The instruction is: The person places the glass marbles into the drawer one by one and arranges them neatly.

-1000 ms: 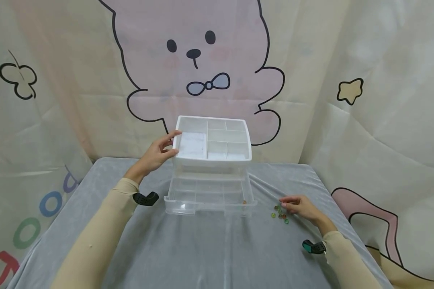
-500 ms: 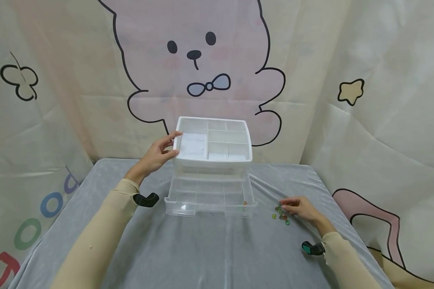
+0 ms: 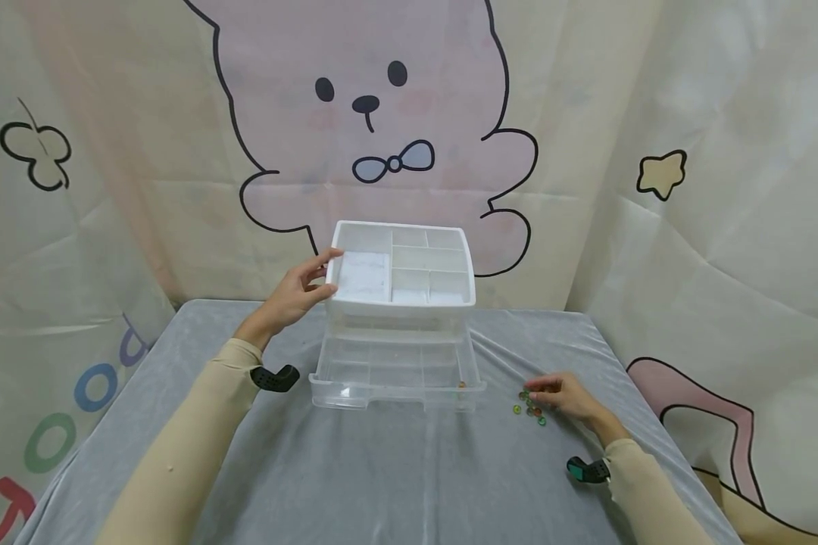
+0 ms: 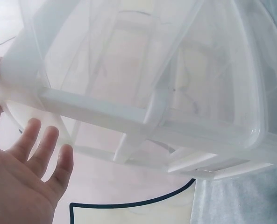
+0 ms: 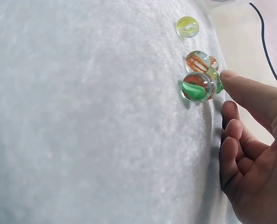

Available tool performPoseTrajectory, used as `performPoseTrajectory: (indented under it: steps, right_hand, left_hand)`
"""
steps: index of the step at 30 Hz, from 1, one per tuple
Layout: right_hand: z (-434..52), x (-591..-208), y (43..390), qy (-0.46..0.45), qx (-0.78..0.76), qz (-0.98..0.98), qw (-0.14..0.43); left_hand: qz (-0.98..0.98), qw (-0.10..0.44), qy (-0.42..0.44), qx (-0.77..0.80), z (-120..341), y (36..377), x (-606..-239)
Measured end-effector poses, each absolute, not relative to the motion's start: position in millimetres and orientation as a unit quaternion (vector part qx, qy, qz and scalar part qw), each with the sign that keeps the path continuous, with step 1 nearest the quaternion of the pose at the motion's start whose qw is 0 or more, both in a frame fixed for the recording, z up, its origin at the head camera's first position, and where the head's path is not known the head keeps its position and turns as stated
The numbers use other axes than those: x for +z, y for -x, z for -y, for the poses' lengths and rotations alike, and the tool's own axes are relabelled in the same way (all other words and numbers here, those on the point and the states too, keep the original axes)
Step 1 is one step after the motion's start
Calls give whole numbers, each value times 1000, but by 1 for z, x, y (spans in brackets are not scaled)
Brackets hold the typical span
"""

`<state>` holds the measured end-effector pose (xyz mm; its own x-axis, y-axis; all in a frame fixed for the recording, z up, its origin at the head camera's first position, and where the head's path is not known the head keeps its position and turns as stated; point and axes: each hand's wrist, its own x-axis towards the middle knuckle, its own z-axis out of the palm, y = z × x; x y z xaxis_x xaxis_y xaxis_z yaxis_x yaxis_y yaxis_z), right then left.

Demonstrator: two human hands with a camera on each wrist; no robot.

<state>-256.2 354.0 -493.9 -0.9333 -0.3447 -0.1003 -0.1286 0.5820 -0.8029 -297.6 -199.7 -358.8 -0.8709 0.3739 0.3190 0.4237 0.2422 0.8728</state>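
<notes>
A white plastic organiser with a divided top tray stands at the back of the table. Its clear bottom drawer is pulled out, and one marble lies in the drawer's right front corner. My left hand rests on the organiser's upper left corner, thumb on the rim. In the left wrist view its fingers are straight beside the organiser's wall. Several glass marbles lie on the cloth right of the drawer. My right hand touches them. Its index fingertip meets a green marble, and the other fingers curl loosely.
The table is covered with a grey cloth. A printed cartoon curtain hangs close behind the organiser and along both sides. A yellow marble sits slightly apart from the cluster.
My right fingertips have sunk slightly onto the marble cluster. The left hand and the drawer have not moved.
</notes>
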Motion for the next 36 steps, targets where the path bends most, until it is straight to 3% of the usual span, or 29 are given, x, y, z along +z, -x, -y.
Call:
performPoseTrajectory:
  steps: [21, 36]
  right_hand:
    - [-352, -495, 258, 153, -412, -889, 132]
    - [-343, -491, 260, 167, -403, -895, 92]
  left_hand:
    - [790, 24, 248, -560, 199, 298, -359]
    - [789, 18, 248, -562, 201, 296, -357]
